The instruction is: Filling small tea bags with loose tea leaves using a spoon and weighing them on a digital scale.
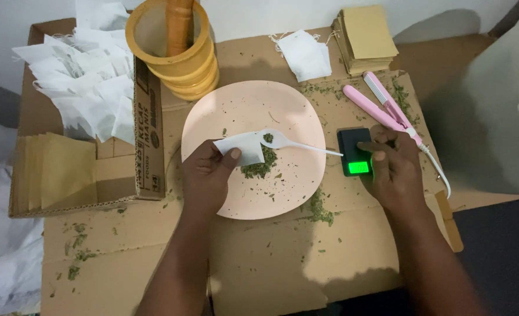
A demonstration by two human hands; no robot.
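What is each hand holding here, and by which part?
Left hand pinches the white paper sachet at its lower edge. Right hand holds the white plastic spoon by its handle end.

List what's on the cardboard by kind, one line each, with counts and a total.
Pink plate: 1
White plastic spoon: 1
Pocket scale: 1
Pink sealing iron: 1
Yellow sieve stack: 1
Cardboard box: 1
Total: 6

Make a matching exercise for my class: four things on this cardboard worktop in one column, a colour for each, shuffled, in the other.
Things:
1. plate
2. spoon
3. small scale
4. dried herbs

Colours:
A. green
B. black with a lit green screen
C. pale pink
D. white

Pairs: 1-C, 2-D, 3-B, 4-A
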